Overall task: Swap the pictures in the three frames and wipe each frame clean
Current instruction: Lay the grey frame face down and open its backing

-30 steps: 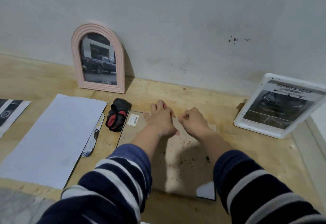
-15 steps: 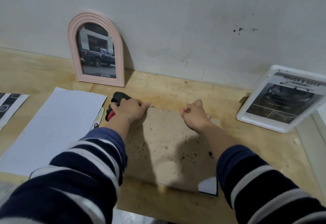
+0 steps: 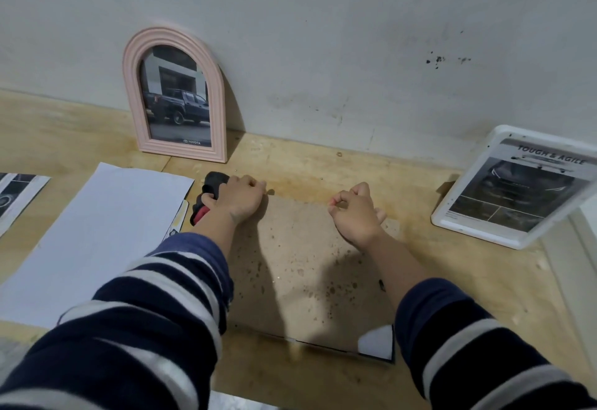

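Note:
A rectangular frame lies face down on the wooden table, its stained brown backing board [image 3: 300, 264] turned up. My left hand [image 3: 240, 199] curls over the board's far left corner. My right hand [image 3: 355, 212] pinches thumb and forefinger at the board's far edge, towards the right. A black and red cloth [image 3: 210, 183] lies bunched against my left hand. A pink arched frame [image 3: 219, 93] with a truck picture leans on the wall. A white frame [image 3: 484, 235] with a car advert leans at the right.
A large white sheet [image 3: 97, 232] lies left of the face-down frame, with a printed page partly under it. Another car picture [image 3: 16, 196] sits at the far left edge. A white paper corner [image 3: 376, 341] shows at the board's near right corner. The grey wall backs the table.
My left hand slid from the middle of the board's far edge out to its far left corner, beside the cloth. My right hand stayed at the far edge and drew into a pinch.

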The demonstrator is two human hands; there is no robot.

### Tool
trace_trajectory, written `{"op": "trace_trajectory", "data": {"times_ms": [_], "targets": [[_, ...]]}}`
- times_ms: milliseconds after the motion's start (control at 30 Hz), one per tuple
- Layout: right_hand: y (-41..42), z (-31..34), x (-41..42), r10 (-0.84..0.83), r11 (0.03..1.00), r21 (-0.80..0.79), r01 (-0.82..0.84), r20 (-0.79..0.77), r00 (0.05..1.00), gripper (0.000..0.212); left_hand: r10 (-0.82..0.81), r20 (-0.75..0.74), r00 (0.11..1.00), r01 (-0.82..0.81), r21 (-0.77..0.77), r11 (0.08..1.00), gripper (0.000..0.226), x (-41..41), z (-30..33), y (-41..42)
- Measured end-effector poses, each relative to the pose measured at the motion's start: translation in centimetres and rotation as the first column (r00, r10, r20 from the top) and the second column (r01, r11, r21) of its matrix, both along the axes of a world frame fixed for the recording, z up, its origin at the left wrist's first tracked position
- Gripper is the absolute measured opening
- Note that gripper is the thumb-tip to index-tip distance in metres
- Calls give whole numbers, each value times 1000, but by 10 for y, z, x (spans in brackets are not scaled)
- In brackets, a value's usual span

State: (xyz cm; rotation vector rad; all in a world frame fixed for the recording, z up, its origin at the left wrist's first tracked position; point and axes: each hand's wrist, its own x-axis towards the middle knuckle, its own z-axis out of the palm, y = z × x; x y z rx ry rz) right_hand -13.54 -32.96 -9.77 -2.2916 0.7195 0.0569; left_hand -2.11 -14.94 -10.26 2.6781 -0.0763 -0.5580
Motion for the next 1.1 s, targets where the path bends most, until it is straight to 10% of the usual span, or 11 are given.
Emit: {"op": "trace_trajectory", "data": {"times_ms": [233, 433, 967, 1100], "targets": [[-3, 0, -2, 12, 999, 30, -10, -60, 998, 13, 285, 252, 925, -182, -363, 914, 27, -15, -10, 22], [-2, 0, -2, 7, 1000, 11, -6, -74, 997, 16, 345, 281, 895, -233, -364, 902, 26, -55, -12, 43], [-7, 53, -27, -222, 975, 56, 217, 131, 966, 12, 233, 60, 971, -156, -578, 801, 37, -66, 21, 76], [-22, 67, -61, -425, 900, 189, 394, 171, 889, 13, 264, -139, 955, -276, -744, 609, 30, -80, 41, 84]]}}
